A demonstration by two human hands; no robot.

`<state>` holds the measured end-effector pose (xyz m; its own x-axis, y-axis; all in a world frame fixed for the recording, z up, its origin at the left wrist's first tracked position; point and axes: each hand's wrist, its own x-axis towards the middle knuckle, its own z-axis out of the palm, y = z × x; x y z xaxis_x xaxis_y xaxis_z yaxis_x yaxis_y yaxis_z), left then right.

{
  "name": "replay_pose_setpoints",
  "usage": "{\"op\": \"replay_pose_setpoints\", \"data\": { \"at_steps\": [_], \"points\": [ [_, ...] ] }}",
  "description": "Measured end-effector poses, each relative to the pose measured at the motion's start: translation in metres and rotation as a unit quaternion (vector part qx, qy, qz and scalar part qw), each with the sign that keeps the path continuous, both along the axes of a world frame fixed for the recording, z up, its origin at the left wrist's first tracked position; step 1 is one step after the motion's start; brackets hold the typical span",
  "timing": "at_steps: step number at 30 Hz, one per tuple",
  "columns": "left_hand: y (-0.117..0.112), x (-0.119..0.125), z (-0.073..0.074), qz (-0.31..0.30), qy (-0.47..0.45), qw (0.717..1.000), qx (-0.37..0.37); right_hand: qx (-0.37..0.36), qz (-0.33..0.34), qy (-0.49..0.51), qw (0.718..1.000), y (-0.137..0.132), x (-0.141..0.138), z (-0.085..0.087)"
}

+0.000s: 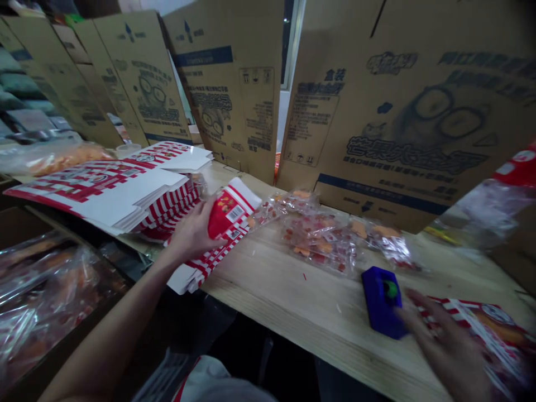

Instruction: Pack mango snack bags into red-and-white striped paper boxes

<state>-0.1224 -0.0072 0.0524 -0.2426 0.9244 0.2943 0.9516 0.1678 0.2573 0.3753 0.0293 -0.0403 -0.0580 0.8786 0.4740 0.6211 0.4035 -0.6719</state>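
Note:
My left hand (193, 231) reaches out to a stack of flattened red-and-white striped cartons (228, 220) on the wooden table (293, 301); its fingers curl round the edge of the top carton. My right hand (448, 349) hovers low at the right with fingers spread, blurred, holding nothing. It is just right of a blue tape dispenser (382, 300) with a green core and over a red-and-white carton (489, 329) lying flat. Clear bags of small red and orange snack packets (324, 240) lie between the two hands.
Large brown printed cardboard boxes (402, 106) stand along the back of the table. A bigger pile of flat striped cartons (113, 187) lies at the left. Clear bags of snacks (46, 285) fill the lower left, and another bag (489, 209) sits at the right.

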Motion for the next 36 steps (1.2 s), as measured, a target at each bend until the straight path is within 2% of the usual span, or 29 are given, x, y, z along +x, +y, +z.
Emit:
{"op": "replay_pose_setpoints", "data": {
  "at_steps": [1,2,4,5,6,8,11,14,17,20,22,25,27,29,31,36],
  "points": [
    [-0.005,0.019,0.003,-0.051,-0.020,0.998,0.025,-0.056,0.026,0.001,0.998,-0.001,-0.027,-0.001],
    [-0.009,0.039,0.004,-0.106,-0.042,0.993,0.044,-0.111,0.096,0.051,0.988,-0.003,-0.058,-0.001],
    [-0.018,0.075,-0.003,-0.199,-0.082,0.974,0.072,-0.185,0.244,0.178,0.935,-0.009,-0.120,-0.002],
    [-0.021,0.089,-0.009,-0.234,-0.099,0.964,0.081,-0.204,0.290,0.232,0.906,-0.013,-0.147,-0.002],
    [-0.023,0.102,-0.017,-0.258,-0.115,0.955,0.087,-0.216,0.310,0.277,0.883,-0.018,-0.169,-0.002],
    [-0.026,0.119,-0.035,-0.278,-0.147,0.945,0.096,-0.243,0.310,0.346,0.851,-0.026,-0.194,-0.002],
    [-0.027,0.135,-0.060,-0.272,-0.181,0.939,0.106,-0.261,0.294,0.403,0.827,-0.039,-0.195,-0.006],
    [-0.028,0.151,-0.077,-0.268,-0.177,0.940,0.119,-0.268,0.265,0.407,0.832,-0.049,-0.182,-0.012],
    [-0.030,0.164,-0.083,-0.256,-0.193,0.938,0.132,-0.271,0.210,0.416,0.842,-0.049,-0.175,-0.017],
    [-0.031,0.164,-0.082,-0.236,-0.285,0.923,0.107,-0.254,0.155,0.430,0.853,-0.044,-0.170,-0.021],
    [-0.029,0.156,-0.082,-0.213,-0.406,0.886,0.066,-0.252,0.134,0.426,0.859,-0.041,-0.165,-0.024],
    [-0.027,0.142,-0.087,-0.179,-0.600,0.780,-0.012,-0.283,0.144,0.424,0.848,-0.040,-0.158,-0.031],
    [-0.028,0.137,-0.095,-0.153,-0.680,0.715,-0.057,-0.302,0.145,0.428,0.840,-0.041,-0.155,-0.039],
    [-0.031,0.138,-0.103,-0.125,-0.720,0.678,-0.079,-0.311,0.137,0.431,0.836,-0.043,-0.153,-0.047],
    [-0.035,0.140,-0.109,-0.112,-0.735,0.663,-0.082,-0.331,0.139,0.435,0.826,-0.047,-0.152,-0.054],
    [-0.037,0.141,-0.111,-0.178,-0.713,0.677,-0.044,-0.419,0.186,0.442,0.771,-0.068,-0.149,-0.060]
  ]
}}
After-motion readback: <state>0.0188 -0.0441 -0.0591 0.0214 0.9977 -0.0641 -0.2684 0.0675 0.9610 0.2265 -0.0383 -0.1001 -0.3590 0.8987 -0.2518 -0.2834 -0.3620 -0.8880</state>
